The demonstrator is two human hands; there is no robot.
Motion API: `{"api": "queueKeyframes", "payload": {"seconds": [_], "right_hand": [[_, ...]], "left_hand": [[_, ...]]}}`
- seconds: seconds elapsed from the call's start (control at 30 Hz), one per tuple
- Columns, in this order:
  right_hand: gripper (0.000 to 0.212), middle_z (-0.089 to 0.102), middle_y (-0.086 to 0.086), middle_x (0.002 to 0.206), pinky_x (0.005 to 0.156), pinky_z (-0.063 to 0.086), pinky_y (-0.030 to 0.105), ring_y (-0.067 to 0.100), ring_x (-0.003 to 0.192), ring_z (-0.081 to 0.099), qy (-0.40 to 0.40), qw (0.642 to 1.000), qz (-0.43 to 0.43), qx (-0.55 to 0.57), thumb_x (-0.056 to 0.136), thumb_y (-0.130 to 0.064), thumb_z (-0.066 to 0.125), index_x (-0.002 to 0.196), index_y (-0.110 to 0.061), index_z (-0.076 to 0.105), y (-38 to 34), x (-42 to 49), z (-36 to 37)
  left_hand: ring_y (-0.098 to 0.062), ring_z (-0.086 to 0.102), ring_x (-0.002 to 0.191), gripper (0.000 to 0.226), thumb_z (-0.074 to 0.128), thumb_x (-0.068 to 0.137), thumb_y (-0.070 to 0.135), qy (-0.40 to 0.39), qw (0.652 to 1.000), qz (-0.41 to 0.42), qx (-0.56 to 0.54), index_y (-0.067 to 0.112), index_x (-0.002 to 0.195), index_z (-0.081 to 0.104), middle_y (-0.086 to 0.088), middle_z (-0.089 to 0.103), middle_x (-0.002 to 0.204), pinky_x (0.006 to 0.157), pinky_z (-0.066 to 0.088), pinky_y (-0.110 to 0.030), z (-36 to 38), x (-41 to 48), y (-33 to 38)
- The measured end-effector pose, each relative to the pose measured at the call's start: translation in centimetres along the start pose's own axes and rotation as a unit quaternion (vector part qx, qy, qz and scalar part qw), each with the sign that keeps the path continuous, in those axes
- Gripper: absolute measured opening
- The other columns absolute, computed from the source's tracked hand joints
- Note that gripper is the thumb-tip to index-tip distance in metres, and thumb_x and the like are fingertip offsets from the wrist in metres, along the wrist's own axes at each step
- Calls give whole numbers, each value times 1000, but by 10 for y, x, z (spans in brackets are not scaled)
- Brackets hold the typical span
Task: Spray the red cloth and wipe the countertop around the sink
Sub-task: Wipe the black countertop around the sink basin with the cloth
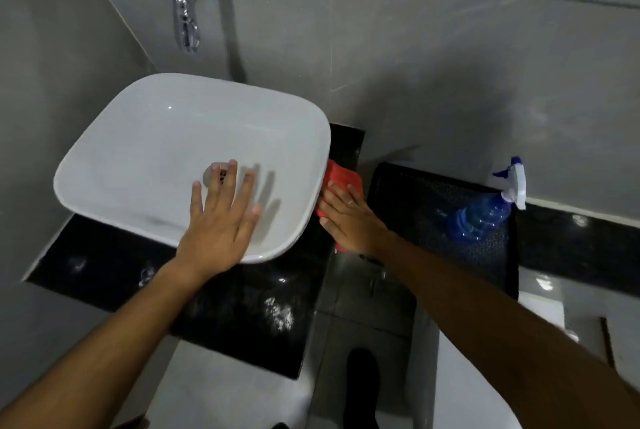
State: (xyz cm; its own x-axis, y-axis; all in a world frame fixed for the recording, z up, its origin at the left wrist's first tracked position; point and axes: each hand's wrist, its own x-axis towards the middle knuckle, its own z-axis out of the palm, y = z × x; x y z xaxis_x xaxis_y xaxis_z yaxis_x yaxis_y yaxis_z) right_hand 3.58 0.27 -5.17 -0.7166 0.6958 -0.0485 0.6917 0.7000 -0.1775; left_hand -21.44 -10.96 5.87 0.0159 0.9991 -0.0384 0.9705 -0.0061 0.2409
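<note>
Two hands: left hand (221,224) spreading over sink (104,165) | right hand (349,221) pressing one cloth (341,177) flat | one spray bottle (485,214) lying nozzle toward wall

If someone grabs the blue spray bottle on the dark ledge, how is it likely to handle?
The spray bottle looks like thin translucent plastic, so probably light and slightly squeezable. It seems to lean against the wall rather than stand upright, so a nudge might slide or topple it. How full it is cannot be told. The glossy ledge may offer little grip.
</note>
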Motion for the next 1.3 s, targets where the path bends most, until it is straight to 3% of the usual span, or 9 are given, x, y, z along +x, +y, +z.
{"api": "queueKeyframes", "payload": {"seconds": [0.13,0.3,0.57,0.83,0.97,1.03,1.17,1.3], "right_hand": [[52,49,10,151,118,25,58,34,144,36,31,1000,-2,2,99,-39,37,143,-14,50,-57,-45,16],[47,54,1,147,117,27,58,29,143,40,65,998,-24,13,98,-40,45,141,-22,54,-130,-90,33],[46,44,-6,154,122,11,56,21,150,26,76,993,-56,73,103,-39,35,146,-28,47,-207,-160,58],[45,34,-10,160,122,4,59,16,153,11,21,990,-108,82,105,-37,31,149,-32,40,-200,-163,59],[47,39,-10,157,123,0,51,17,151,21,37,995,-55,81,104,-37,32,151,-30,38,-180,-130,45],[48,39,-8,157,122,4,54,20,151,23,40,996,-25,71,103,-36,37,150,-29,38,-159,-107,33],[49,31,-7,161,121,1,62,23,154,9,18,998,12,57,104,-40,28,152,-30,33,-139,-83,26],[47,42,-9,156,119,4,64,22,153,16,60,994,18,86,102,-38,33,147,-30,44,-165,-107,39]], "left_hand": [[-25,-21,151,64,2,99,54,-8,1000,8,4,27,157,-4,-5,-11,167,121,-11,-56,0,1,1],[-27,-16,153,63,7,101,53,-15,1000,15,6,28,158,3,-5,-5,168,121,-4,-61,0,2,-2],[-30,-9,154,73,-5,94,61,-25,999,17,29,27,157,5,-6,3,168,120,1,-62,4,4,-6],[-31,-8,154,68,0,97,57,-33,998,27,43,26,157,8,-7,5,168,121,-2,-61,5,5,-6],[-30,-8,154,64,5,100,54,-32,998,29,42,26,158,9,-7,6,168,121,-2,-60,5,5,-4],[-29,-9,154,63,6,101,54,-34,998,30,34,27,158,9,-6,6,168,121,-2,-60,4,6,-4],[-27,-9,154,63,5,101,54,-33,999,29,27,27,158,8,-4,5,168,122,-3,-59,4,6,-5],[-28,-7,154,62,8,102,53,-34,999,27,24,27,158,9,-4,7,168,122,-1,-59,4,5,-5]]}}
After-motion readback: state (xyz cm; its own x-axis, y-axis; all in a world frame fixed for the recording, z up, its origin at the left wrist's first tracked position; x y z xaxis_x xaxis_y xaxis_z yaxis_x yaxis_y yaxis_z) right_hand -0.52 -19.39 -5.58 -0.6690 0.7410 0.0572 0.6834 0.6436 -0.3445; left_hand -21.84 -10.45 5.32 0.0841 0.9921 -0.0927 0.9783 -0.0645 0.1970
